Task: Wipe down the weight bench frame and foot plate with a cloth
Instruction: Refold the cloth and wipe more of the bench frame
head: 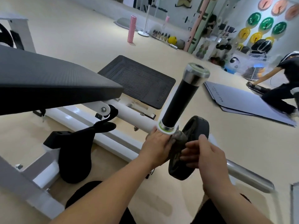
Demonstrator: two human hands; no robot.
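While a basket [255, 73] at upper right holds blurred orange things, the cloth [179, 137] at lower centre bunches under grasping left fingers [167, 140]; right fingers [189, 157] grasp the plate [196, 126] beside it.

- Pink foam roller [131, 29], upright on the floor [77, 34]
- Green and yellow plates [267, 24] hung up at far right
- Person in black [289, 67] crouching on a grey mat [239, 101]

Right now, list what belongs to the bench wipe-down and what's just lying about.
Job: crumpled grey cloth in the left hand; white tubular metal bench frame; black ribbed foot plate; black round weight plate in the right hand.
Lying about: pink ridged foam roller; dark grey floor mat.
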